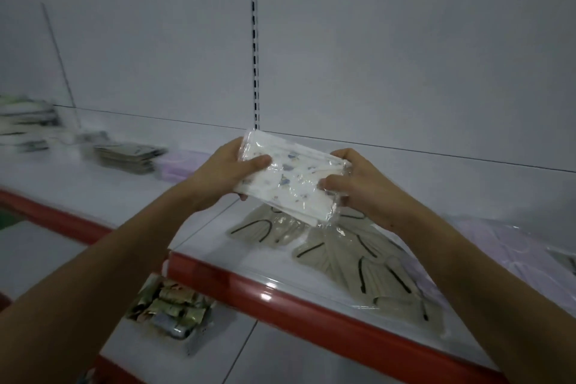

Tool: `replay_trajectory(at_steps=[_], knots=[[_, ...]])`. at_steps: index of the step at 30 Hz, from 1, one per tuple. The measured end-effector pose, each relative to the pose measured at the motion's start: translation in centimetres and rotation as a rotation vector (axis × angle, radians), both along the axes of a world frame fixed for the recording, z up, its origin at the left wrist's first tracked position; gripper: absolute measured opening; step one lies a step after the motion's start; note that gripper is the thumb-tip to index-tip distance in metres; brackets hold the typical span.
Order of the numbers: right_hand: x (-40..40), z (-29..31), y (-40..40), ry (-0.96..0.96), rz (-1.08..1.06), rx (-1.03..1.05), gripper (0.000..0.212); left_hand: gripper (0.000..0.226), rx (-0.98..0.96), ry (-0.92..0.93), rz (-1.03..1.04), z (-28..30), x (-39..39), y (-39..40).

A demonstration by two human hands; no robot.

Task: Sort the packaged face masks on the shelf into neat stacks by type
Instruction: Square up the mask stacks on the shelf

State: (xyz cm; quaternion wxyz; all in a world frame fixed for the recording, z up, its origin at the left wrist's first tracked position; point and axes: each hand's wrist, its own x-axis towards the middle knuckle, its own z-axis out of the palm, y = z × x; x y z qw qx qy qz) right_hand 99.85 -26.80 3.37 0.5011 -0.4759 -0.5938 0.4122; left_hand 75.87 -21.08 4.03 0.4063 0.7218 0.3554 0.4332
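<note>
Your left hand (229, 170) is gripping one short end of a clear-wrapped pack of white patterned masks (288, 179), thumb curled over the top face and fingers underneath. Your right hand (358, 184) is pinching the opposite end the same way, so you are holding the pack in the air between both hands, tilted down toward your right. Directly below your hands, packs of beige masks with black ear loops (349, 256) are lying fanned out loosely on the white shelf (218, 227), reaching toward its red front edge (280, 296). Beyond your right hand, pale lilac packs (505, 246) are lying flat. Far past your left hand, blurred stacks of packs (127, 154) are sitting along the shelf's back. Under your left forearm, a lower shelf is carrying a tray of small wrapped items (171, 309).
</note>
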Motion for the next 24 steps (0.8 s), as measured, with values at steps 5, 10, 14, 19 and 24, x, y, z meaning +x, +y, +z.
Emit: replay_trajectory(at_steps=[5,10,14,19,24], knots=[[-6.4,2.1,0.9,0.186,0.016,-0.049,0.045,0.022,-0.055,-0.280,0.190,0.1,-4.8,0.3],[-16.3,1.9,3.8,0.219,-0.024,0.031,0.045,0.025,-0.105,-0.381,0.295,0.0,-12.0,1.4],[-26.2,1.0,7.2,0.308,-0.033,-0.011,0.041,0.048,-0.228,-0.564,0.365,-0.3,-21.4,3.0],[-39.7,0.7,11.4,0.319,0.063,-0.092,0.060,0.048,-0.203,-0.516,0.472,-0.5,-35.5,4.9],[-50.1,0.9,14.5,0.330,0.165,-0.055,0.065,0.051,-0.220,-0.532,0.629,-0.4,-46.6,8.1]])
